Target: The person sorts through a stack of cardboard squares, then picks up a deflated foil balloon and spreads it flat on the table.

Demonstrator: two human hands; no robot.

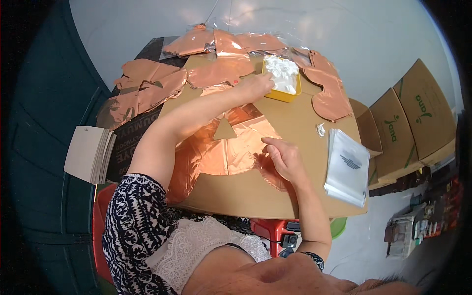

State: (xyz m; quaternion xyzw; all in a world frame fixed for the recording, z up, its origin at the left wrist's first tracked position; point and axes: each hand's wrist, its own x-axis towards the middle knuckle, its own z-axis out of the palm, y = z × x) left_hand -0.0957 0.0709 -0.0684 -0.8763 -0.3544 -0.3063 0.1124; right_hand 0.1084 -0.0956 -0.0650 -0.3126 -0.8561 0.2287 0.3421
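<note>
A flat copper-coloured foil balloon (240, 155), shaped like a letter A with a triangular hole, lies before me on a cardboard sheet. My left hand (256, 89) reaches across its top to a yellow tray (286, 97). Its fingers are bent at the tray's left side, against a heap of small white pieces (281, 71); what they grip is hidden. Over the balloon's right leg is my right hand (286, 160), with index finger stretched out, thumb apart from it and the other fingers partly hidden.
More copper foil balloons (150, 81) ring the far edge, some in clear bags. At right lie clear plastic bags (348, 164) and a small white piece (320, 130). Cardboard boxes (413, 118) stand beyond. A stack of pale cards (88, 153) is at left. The cardboard sheet (236, 196) covers the table.
</note>
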